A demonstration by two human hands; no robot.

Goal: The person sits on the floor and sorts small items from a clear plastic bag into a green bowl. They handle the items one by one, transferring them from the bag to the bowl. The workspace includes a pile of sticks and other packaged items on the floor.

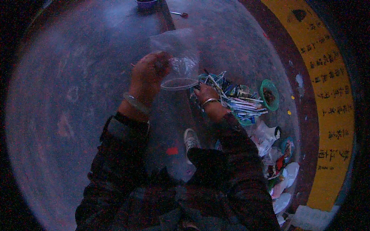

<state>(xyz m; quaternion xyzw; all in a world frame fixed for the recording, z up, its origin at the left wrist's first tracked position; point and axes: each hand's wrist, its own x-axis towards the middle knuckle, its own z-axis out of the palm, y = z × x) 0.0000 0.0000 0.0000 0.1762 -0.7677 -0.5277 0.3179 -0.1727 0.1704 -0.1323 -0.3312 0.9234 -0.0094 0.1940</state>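
Observation:
My left hand (pixel 148 71) is closed, raised over the floor and gripping the side of a clear, crinkled plastic piece (pixel 183 65) with a round pale rim; bag or tub, I cannot tell. A thin stick end pokes out past this hand's left side. Lower and to the right, my right hand (pixel 207 93) reaches to the left edge of a pile of thin sticks that look like paintbrushes or pens (pixel 244 106). Its fingers are curled, and what they hold is too dark to make out. Green baskets (pixel 246 122) show partly under the pile.
A green bowl (pixel 269 95) with dark contents stands right of the pile. Plastic bags and wrappers (pixel 283 177) lie along the right side. A brush (pixel 181 14) and a purple tub (pixel 146 4) are far ahead. A yellow written-on band (pixel 331 107) curves along the right.

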